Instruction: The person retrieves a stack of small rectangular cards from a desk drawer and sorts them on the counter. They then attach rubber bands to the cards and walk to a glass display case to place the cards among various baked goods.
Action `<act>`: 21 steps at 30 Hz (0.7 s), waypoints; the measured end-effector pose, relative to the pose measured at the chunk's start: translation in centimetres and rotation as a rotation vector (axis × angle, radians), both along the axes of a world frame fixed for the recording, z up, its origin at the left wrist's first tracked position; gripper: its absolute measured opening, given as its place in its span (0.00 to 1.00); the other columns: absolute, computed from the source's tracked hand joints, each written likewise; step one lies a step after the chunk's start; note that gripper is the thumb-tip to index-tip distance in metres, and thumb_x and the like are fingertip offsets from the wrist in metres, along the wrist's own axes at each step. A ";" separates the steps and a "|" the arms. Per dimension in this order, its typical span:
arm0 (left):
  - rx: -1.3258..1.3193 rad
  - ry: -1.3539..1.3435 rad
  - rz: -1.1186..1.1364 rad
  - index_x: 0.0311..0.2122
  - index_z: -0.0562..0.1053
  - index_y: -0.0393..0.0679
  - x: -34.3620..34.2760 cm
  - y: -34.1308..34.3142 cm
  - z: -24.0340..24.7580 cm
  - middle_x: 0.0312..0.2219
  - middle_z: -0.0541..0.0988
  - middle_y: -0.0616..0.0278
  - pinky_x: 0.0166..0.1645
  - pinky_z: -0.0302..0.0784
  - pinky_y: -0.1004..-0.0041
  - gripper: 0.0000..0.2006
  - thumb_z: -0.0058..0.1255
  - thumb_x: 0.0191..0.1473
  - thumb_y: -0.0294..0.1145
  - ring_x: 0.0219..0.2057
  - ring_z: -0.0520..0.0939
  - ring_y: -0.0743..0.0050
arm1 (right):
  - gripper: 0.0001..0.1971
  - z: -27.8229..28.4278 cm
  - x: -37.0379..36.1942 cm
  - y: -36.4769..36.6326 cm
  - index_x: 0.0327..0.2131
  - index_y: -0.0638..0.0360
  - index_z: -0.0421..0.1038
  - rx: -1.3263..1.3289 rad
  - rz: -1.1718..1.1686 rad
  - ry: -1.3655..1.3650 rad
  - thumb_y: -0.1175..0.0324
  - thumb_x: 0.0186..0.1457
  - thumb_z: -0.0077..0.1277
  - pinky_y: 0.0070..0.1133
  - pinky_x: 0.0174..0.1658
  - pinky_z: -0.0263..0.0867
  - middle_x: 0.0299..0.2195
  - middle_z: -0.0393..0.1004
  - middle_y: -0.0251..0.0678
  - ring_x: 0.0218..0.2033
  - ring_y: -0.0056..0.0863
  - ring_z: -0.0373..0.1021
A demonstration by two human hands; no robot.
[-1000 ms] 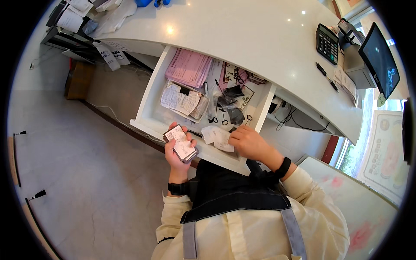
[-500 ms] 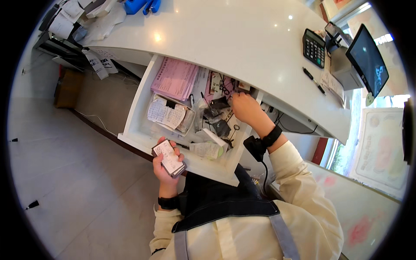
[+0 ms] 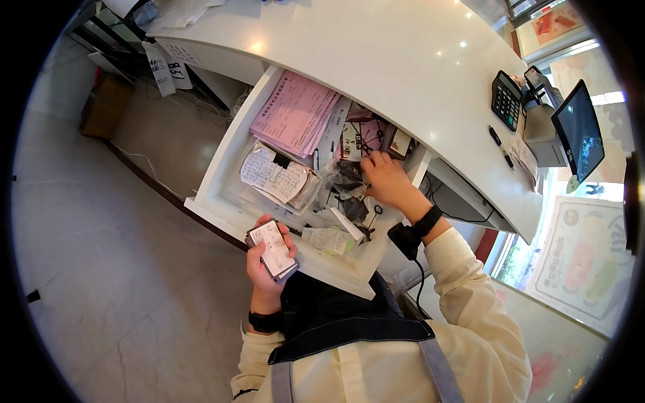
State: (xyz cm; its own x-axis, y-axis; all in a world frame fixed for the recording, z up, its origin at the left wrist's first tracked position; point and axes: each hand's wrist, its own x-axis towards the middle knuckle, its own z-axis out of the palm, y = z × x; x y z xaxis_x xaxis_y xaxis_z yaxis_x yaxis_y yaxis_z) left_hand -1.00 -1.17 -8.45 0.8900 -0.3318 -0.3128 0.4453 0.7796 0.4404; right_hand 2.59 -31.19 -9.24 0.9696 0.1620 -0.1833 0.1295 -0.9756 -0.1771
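Observation:
My left hand [image 3: 265, 265] grips a small stack of cards or slips with a white paper on top [image 3: 273, 250], held just in front of the open white drawer [image 3: 222, 201]. My right hand [image 3: 385, 180] reaches into the back right part of the drawer, its fingers down among dark small items and clear bags [image 3: 346, 178]. Whether it holds anything there cannot be seen. The drawer also holds a pink pad of forms [image 3: 294, 113], a clipped bundle of handwritten notes [image 3: 275, 176] and loose white slips [image 3: 327, 238].
A white curved counter [image 3: 376, 54] runs over the drawer. On its right end stand a calculator [image 3: 505, 101], a pen [image 3: 500, 144] and a dark monitor [image 3: 579, 131]. A cardboard box [image 3: 104, 107] sits on the grey floor at left. Paper tags [image 3: 164, 64] hang from the counter.
My right hand has left the slips at the drawer's front and moved deeper toward its back right. My left hand keeps the stack, slightly lower and nearer my body.

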 end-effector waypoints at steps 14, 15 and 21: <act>-0.092 0.104 -0.141 0.58 0.57 0.40 0.7 1.5 -0.2 0.38 0.71 0.49 0.32 0.72 0.67 0.29 0.42 0.49 0.36 0.34 0.74 0.64 | 0.11 0.1 -1.8 1.1 0.36 0.60 0.65 0.247 -0.073 0.166 0.69 0.49 0.49 0.35 0.39 0.64 0.32 0.70 0.44 0.37 0.45 0.68; -0.237 0.088 -0.175 0.60 0.55 0.42 0.7 2.4 -1.2 0.45 0.70 0.51 0.42 0.74 0.59 0.30 0.42 0.50 0.35 0.42 0.74 0.62 | 0.11 0.9 -2.2 1.5 0.37 0.60 0.66 0.265 -0.061 0.076 0.70 0.49 0.48 0.35 0.38 0.64 0.32 0.70 0.43 0.36 0.45 0.68; -0.445 0.006 -0.110 0.62 0.49 0.60 2.1 2.2 6.1 0.61 0.55 0.69 0.54 0.52 0.28 0.25 0.36 0.61 0.38 0.61 0.57 0.60 | 0.14 10.4 -4.9 5.5 0.43 0.59 0.67 0.516 -0.165 -0.129 0.74 0.52 0.47 0.25 0.39 0.66 0.32 0.73 0.37 0.35 0.34 0.70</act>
